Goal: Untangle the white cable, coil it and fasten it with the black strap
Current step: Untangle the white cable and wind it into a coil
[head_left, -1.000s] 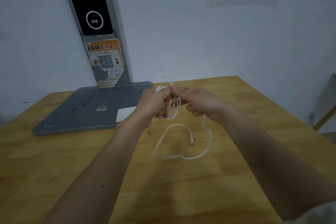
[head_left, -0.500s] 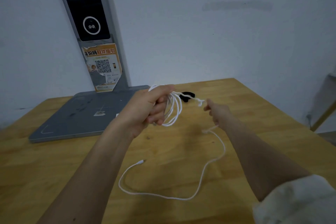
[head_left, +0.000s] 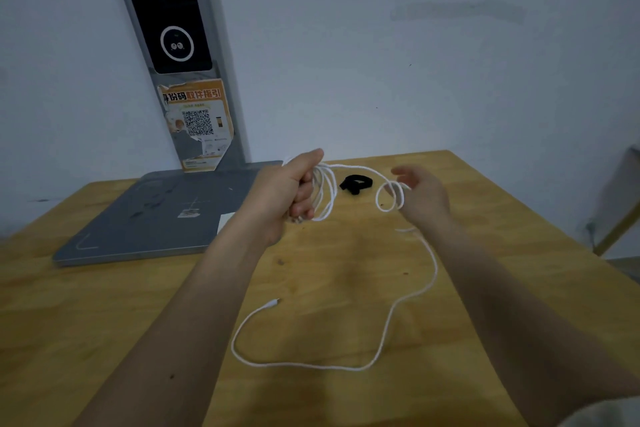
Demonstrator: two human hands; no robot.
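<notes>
Visibly, two hands (head_left: 284,191) (head_left: 420,196) hold one white cable (head_left: 408,305); one black strap (head_left: 356,183) lies beyond.

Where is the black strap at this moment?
In the head view the black strap lies on the wooden table near its far edge, between the left hand and the right hand, untouched.

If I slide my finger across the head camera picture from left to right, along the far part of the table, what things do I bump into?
Grey flat base → left hand gripping the white cable coils → black strap → small cable loop at the right hand → bare wooden table.
</notes>
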